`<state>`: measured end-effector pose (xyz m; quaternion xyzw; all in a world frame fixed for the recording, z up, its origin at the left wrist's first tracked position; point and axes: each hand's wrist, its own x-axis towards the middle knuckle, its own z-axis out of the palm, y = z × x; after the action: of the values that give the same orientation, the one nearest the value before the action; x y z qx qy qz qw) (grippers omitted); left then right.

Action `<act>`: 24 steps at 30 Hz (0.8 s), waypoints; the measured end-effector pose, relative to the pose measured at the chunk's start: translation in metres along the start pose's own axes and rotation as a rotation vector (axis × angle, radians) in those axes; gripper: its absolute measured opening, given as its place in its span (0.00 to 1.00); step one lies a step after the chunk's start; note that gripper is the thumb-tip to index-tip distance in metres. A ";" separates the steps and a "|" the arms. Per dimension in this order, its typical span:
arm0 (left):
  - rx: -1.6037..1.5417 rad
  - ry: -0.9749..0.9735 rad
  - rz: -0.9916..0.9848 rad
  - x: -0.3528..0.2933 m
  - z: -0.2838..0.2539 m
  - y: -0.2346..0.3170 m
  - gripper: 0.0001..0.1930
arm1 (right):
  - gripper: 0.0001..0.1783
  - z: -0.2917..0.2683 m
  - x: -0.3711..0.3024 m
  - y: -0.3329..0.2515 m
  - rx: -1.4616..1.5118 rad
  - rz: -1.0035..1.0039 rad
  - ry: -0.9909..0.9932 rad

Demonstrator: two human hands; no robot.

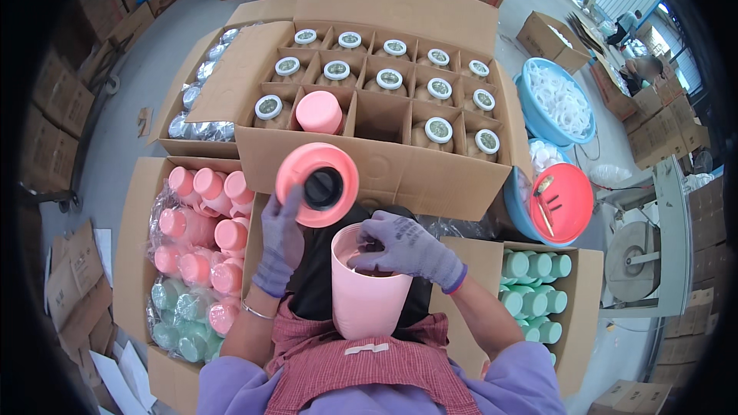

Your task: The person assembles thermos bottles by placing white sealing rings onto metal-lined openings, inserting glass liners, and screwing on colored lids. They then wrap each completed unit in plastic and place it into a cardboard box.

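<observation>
Checked red apron (361,380) lay nearest. Left hand (282,237) clasped a pink, black-centred lid (320,187); right hand (406,243) dipped inside a pink container (370,300), grip unclear.

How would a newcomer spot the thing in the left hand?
Find the big divided carton. In front of its near wall, the left hand holds a round pink piece. Its black centre sets it apart from the plain pink container at the right hand.
</observation>
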<state>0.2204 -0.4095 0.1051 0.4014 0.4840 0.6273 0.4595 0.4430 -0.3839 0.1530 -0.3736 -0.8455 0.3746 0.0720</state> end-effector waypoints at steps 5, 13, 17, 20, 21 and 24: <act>0.266 -0.746 0.082 -0.002 0.003 0.026 0.25 | 0.15 0.022 -0.030 0.028 0.748 0.143 0.858; 0.366 -0.929 0.436 0.004 0.013 0.018 0.19 | 0.26 0.044 -0.032 0.031 0.814 0.018 0.554; 0.738 -0.809 0.590 -0.028 0.016 0.033 0.19 | 0.25 0.055 -0.011 0.062 1.016 -0.087 0.320; 1.026 -0.751 0.737 -0.045 0.019 0.042 0.22 | 0.23 0.060 -0.001 0.064 1.160 -0.142 0.205; 1.043 -0.739 0.739 -0.052 0.022 0.043 0.23 | 0.22 0.063 0.001 0.061 1.201 -0.158 0.185; 1.093 -0.706 0.764 -0.069 0.041 0.045 0.28 | 0.23 0.047 0.001 0.055 1.193 -0.105 0.020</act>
<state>0.2680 -0.4713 0.1531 0.8893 0.3774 0.2477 0.0731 0.4553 -0.3868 0.0819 -0.2300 -0.5057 0.7771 0.2958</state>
